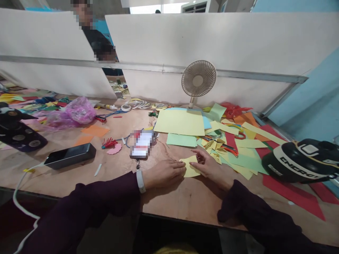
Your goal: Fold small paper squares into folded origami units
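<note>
A small piece of yellow paper (191, 169) lies on the wooden table between my hands. My left hand (165, 173) rests flat, its fingertips pressing on the paper's left edge. My right hand (212, 167) is at the paper's right side, thumb on the sheet and index finger raised apart from it; the other fingers are curled and partly hidden. Just beyond my right hand are folded yellow paper scraps (212, 145) and orange-handled scissors (231, 151). A phone (141, 144) lies beyond my left wrist.
A large yellow sheet (180, 121) lies on green sheets (181, 140) in front of a fan (198, 79). At right stands a black jug (299, 160) among coloured papers. A black device (70, 156), a bottle (22, 130) and pink plastic (79, 111) are left. A person stands behind the white partition (225, 42).
</note>
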